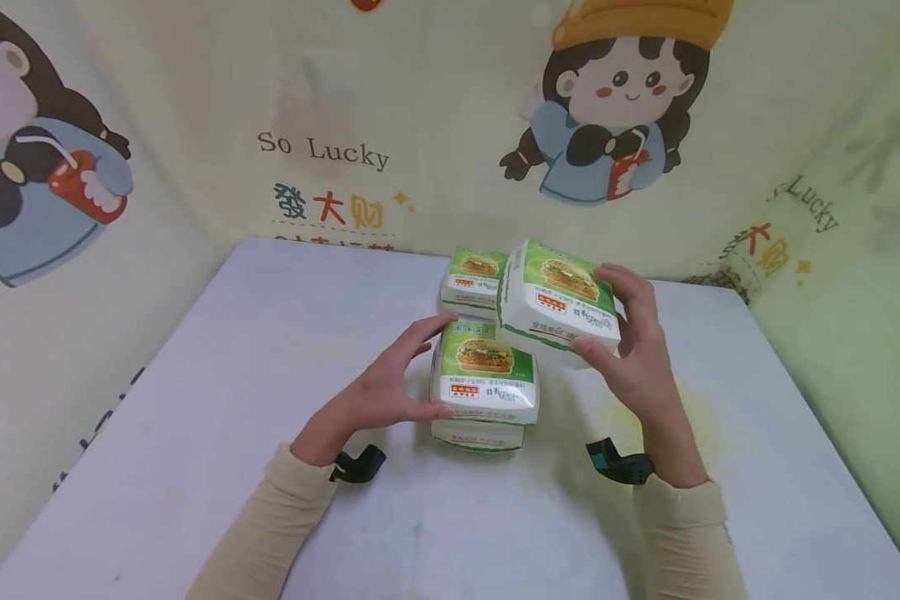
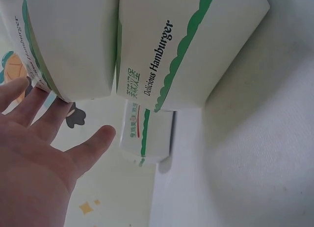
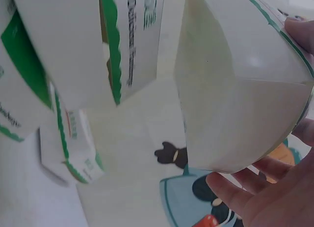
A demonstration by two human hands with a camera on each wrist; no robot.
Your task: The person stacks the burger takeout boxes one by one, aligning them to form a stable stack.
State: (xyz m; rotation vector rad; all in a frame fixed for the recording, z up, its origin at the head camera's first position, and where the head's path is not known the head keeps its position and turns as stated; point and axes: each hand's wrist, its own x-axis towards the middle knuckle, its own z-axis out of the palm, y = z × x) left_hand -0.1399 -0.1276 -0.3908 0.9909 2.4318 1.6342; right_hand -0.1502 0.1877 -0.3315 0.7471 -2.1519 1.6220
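Observation:
My left hand [image 1: 385,388] holds a white and green hamburger box [image 1: 487,387] from its left side, thumb at the front edge and fingers at the back. That box is over another hamburger box [image 1: 480,436], whose front shows below it. In the left wrist view three fingers touch the upper box [image 2: 68,45], while the lowest finger stands free of it. My right hand [image 1: 641,358] grips a third hamburger box [image 1: 562,287] by its right side, raised and tilted. The right wrist view shows this box's white underside [image 3: 221,104] and fingers along its edge.
One more hamburger box [image 1: 472,279] sits farther back on the white table [image 1: 307,333], partly hidden by the raised box. A printed cloth [image 1: 450,125] with cartoon figures hangs behind the table. Each wrist wears a dark camera mount [image 1: 358,464].

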